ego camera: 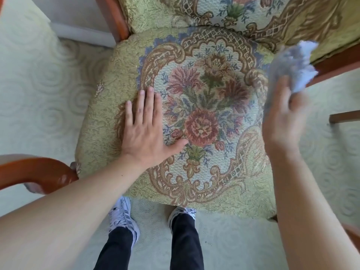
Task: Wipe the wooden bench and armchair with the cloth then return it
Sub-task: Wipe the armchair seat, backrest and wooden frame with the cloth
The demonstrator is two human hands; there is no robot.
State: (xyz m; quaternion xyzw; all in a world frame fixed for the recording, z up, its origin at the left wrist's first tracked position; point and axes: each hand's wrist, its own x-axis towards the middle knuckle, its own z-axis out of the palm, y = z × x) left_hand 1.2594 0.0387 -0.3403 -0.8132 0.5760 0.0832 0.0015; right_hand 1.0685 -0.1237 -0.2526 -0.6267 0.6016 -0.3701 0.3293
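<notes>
Your left hand [147,131] lies flat and spread, holding nothing, on the floral tapestry seat cushion [204,184] of the red-brown wooden armchair [115,18]. Your right hand [282,121], blurred, grips the crumpled pale blue-grey cloth [292,63] above the seat's right edge, near the wooden armrest [335,64]. Pale swirl-patterned carpet [39,84] surrounds the chair.

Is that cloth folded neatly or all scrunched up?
Scrunched up. The pale blue cloth shows as a crumpled, motion-blurred wad sticking out above the right hand, with no flat folds or straight edges visible.
</notes>
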